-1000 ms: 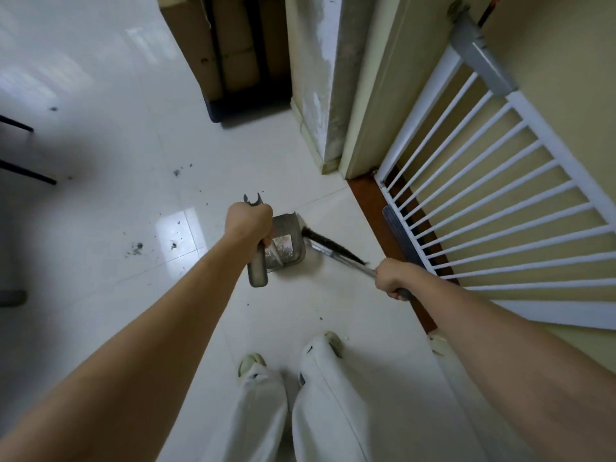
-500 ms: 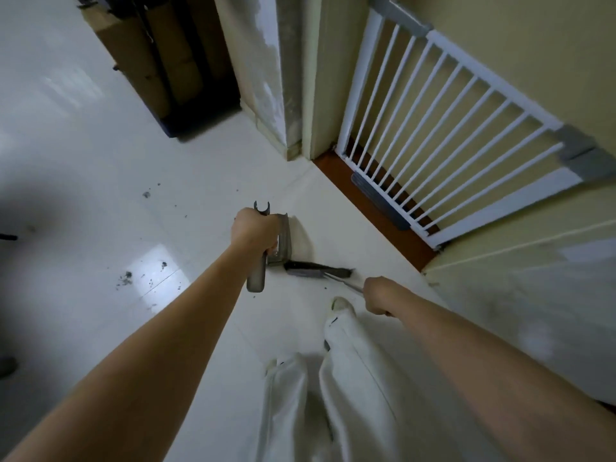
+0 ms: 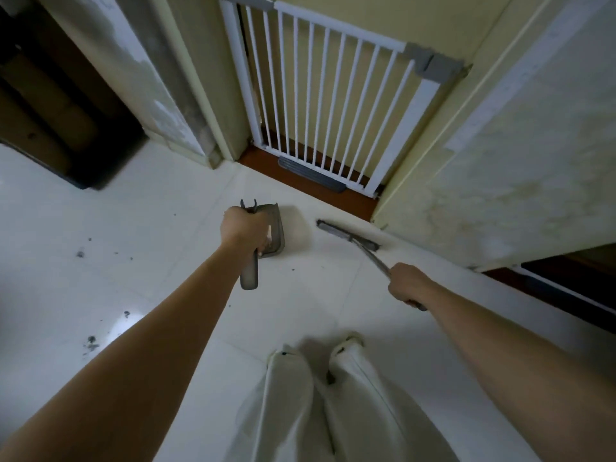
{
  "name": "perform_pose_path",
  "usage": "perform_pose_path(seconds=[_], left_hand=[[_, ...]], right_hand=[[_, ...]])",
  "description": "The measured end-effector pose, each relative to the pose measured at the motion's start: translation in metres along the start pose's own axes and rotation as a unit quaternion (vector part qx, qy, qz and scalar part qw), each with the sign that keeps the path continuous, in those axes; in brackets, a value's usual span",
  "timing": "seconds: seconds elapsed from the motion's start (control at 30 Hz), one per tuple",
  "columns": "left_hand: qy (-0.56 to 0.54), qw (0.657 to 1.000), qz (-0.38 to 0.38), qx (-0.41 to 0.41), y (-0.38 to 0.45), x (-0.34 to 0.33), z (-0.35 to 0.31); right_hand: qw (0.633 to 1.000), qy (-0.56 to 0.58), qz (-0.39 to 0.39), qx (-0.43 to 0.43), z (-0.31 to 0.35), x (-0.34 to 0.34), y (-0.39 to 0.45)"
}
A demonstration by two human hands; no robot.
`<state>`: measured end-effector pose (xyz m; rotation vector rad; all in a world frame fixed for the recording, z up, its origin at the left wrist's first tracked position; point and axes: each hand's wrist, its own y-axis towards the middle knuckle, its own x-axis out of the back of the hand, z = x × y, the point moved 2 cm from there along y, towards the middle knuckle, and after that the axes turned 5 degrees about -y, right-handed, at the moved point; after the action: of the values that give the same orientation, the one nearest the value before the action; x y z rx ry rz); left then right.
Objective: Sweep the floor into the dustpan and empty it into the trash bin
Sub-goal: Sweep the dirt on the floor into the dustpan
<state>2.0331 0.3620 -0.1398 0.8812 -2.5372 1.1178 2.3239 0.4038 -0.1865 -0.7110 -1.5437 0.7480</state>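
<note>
My left hand (image 3: 241,228) grips the long handle of a grey dustpan (image 3: 276,233), whose pan stands on the white tiled floor just beyond the hand. My right hand (image 3: 408,284) holds the metal handle of a broom (image 3: 346,235). The dark broom head lies on the floor to the right of the dustpan, close to the wall's foot, with a bare gap between the two. Dark specks of dirt (image 3: 90,341) are scattered over the tiles at the left. No trash bin is in view.
A white barred safety gate (image 3: 320,105) closes a doorway straight ahead, with a brown threshold under it. A cardboard box (image 3: 50,105) stands at the far left. A pale wall (image 3: 520,155) juts out on the right. My legs in white trousers (image 3: 320,405) are below.
The view has swung right, so the gate now stands straight ahead. The broom head has moved away from the dustpan to the right, toward the wall. Both hands keep their grips.
</note>
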Motion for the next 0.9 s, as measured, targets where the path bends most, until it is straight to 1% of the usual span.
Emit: perform_pose_path(seconds=[0.13, 0.17, 0.23, 0.27, 0.33, 0.47, 0.63, 0.77, 0.8, 0.9], left_hand=[[-0.028, 0.999, -0.011, 0.015, -0.001, -0.022, 0.003], [-0.033, 0.999, -0.013, 0.02, -0.002, -0.029, 0.004], [-0.034, 0.999, -0.014, 0.025, -0.006, -0.048, 0.002], [-0.035, 0.999, -0.011, 0.024, -0.009, -0.054, 0.0], [-0.031, 0.999, -0.004, 0.024, -0.019, -0.069, -0.003], [-0.01, 1.0, 0.006, 0.017, -0.029, -0.093, -0.012], [0.043, 0.998, 0.042, -0.009, -0.052, -0.13, -0.027], [0.091, 0.994, 0.059, -0.024, -0.072, -0.172, -0.04], [0.093, 0.994, 0.055, -0.022, -0.074, -0.175, -0.041], [0.134, 0.987, 0.075, -0.038, -0.091, -0.214, -0.053]], right_hand=[[0.998, 0.058, 0.024, -0.031, -0.008, -0.007, 0.035], [0.996, 0.075, 0.03, -0.028, -0.008, -0.009, 0.042], [0.994, 0.094, 0.046, 0.01, -0.011, -0.023, 0.053], [0.994, 0.079, 0.061, 0.034, -0.011, -0.032, 0.051], [0.994, 0.014, 0.091, 0.058, -0.018, -0.047, 0.039], [0.991, 0.011, 0.114, 0.075, -0.046, -0.061, 0.027], [0.986, 0.09, 0.132, 0.058, -0.105, -0.046, 0.021], [0.979, 0.166, 0.112, 0.031, -0.153, -0.045, 0.009], [0.98, 0.169, 0.104, 0.027, -0.16, -0.046, 0.009], [0.975, 0.204, 0.086, -0.024, -0.2, -0.053, 0.011]])
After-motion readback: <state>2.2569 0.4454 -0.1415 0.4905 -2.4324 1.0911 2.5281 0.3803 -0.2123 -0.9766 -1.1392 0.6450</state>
